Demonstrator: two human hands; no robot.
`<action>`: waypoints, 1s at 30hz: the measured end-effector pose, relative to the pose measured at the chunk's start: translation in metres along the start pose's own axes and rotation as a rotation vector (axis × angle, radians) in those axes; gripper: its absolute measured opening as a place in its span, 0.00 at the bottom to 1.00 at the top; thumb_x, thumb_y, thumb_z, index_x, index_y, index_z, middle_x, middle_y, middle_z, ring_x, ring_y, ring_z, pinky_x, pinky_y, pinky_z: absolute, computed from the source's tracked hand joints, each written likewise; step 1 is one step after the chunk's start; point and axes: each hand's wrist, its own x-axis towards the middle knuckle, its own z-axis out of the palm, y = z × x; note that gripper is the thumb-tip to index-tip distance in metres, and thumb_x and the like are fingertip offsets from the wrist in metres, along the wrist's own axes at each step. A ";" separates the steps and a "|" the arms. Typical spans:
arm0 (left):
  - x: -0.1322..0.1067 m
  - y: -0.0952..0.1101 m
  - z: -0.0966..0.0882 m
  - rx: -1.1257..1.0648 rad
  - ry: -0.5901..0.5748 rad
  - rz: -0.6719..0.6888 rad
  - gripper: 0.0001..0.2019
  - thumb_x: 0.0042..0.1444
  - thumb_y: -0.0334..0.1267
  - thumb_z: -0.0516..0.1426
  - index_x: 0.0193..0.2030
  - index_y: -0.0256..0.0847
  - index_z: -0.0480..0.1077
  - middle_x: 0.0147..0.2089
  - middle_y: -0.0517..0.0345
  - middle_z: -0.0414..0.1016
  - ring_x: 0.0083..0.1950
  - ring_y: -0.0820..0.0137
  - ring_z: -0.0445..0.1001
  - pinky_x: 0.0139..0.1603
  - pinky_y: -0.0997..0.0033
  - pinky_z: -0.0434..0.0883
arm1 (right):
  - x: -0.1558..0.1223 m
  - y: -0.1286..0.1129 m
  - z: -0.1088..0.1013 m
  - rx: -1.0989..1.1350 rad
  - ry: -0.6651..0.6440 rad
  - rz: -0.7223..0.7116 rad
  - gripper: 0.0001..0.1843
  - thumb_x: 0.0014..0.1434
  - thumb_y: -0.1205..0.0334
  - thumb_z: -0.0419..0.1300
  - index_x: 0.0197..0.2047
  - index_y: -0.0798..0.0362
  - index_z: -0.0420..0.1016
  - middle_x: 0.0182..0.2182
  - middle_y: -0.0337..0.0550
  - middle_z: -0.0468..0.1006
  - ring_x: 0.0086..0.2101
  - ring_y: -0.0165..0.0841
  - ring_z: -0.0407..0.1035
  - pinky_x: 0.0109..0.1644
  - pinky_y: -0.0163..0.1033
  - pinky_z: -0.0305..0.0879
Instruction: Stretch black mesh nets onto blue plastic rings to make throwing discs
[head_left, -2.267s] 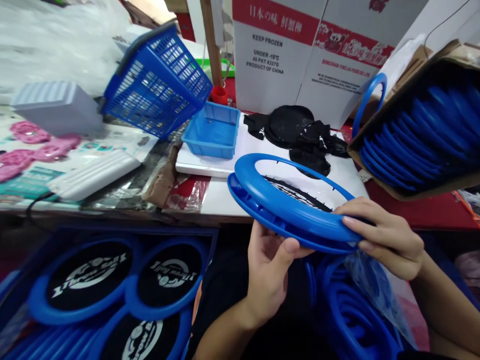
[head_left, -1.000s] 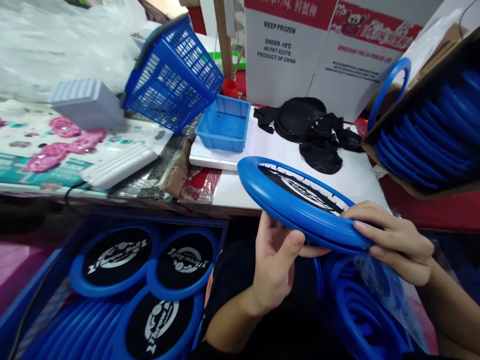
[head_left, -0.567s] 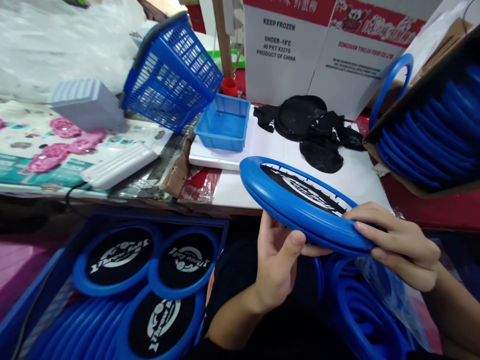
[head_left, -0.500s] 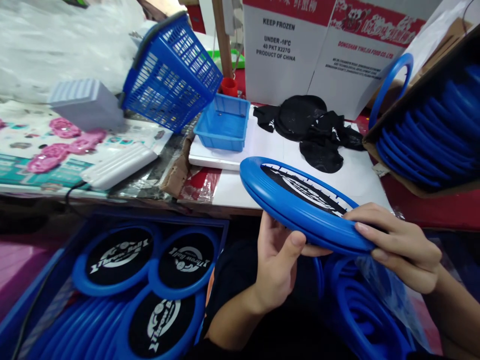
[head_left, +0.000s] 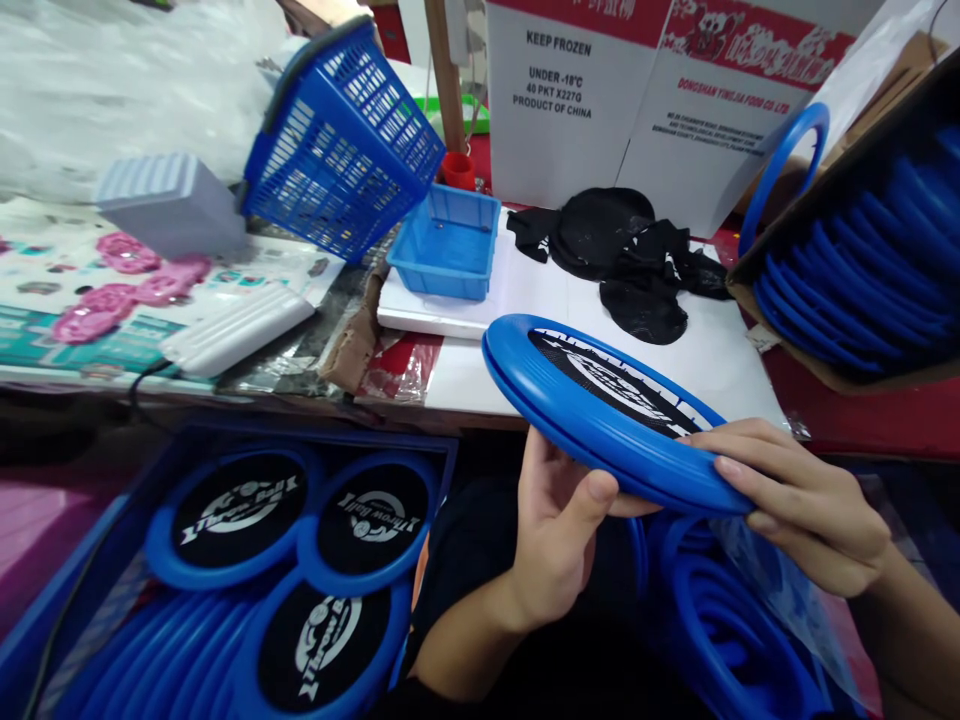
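Between my hands is a blue ring disc [head_left: 600, 430] with black printed fabric across its middle, tilted above the front edge of the table. My left hand [head_left: 559, 530] supports it from below, thumb against the lower rim. At the disc's right end, my right hand [head_left: 802, 495] pinches the rim, fingertips on top and thumb mostly hidden. White gaps show between the fabric's edge and the rim on the far side. Black fabric pieces [head_left: 607, 235] lie behind the disc on a white board [head_left: 465, 372].
A blue crate [head_left: 442, 445] at lower left holds several finished discs [head_left: 367, 525]. Blue rings [head_left: 847, 290] fill a carton at right; more rings [head_left: 739, 620] lie in a bag below my right hand. A small blue tray [head_left: 450, 240] and a tilted blue basket [head_left: 337, 140] stand behind.
The disc and both hands have shifted very slightly to the right. My grip on the disc looks the same.
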 end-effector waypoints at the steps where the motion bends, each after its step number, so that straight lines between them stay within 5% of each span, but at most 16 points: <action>1: 0.000 0.000 0.000 -0.001 -0.001 -0.008 0.31 0.61 0.54 0.70 0.67 0.50 0.68 0.59 0.49 0.80 0.59 0.50 0.83 0.54 0.46 0.86 | 0.000 0.000 0.000 -0.003 0.006 0.000 0.30 0.74 0.64 0.55 0.77 0.44 0.65 0.62 0.54 0.81 0.54 0.48 0.80 0.54 0.53 0.82; 5: -0.002 -0.001 -0.001 0.007 0.025 0.003 0.29 0.61 0.54 0.70 0.64 0.49 0.69 0.59 0.50 0.81 0.61 0.51 0.82 0.60 0.43 0.83 | -0.003 0.001 0.000 -0.023 -0.006 -0.013 0.31 0.74 0.64 0.55 0.78 0.45 0.64 0.64 0.55 0.80 0.55 0.48 0.79 0.55 0.53 0.81; 17: -0.001 0.000 -0.003 -0.012 0.012 -0.033 0.29 0.61 0.55 0.70 0.63 0.49 0.68 0.59 0.50 0.79 0.54 0.52 0.85 0.43 0.55 0.89 | -0.001 0.002 0.002 0.007 0.013 -0.027 0.30 0.74 0.64 0.56 0.77 0.46 0.66 0.62 0.56 0.81 0.54 0.48 0.80 0.54 0.53 0.81; 30: 0.000 0.001 -0.005 -0.010 0.012 -0.017 0.25 0.62 0.54 0.69 0.60 0.48 0.71 0.59 0.50 0.79 0.53 0.54 0.85 0.44 0.54 0.89 | 0.003 -0.002 0.004 -0.021 0.022 -0.013 0.32 0.73 0.65 0.56 0.77 0.45 0.66 0.61 0.55 0.82 0.54 0.50 0.80 0.52 0.55 0.81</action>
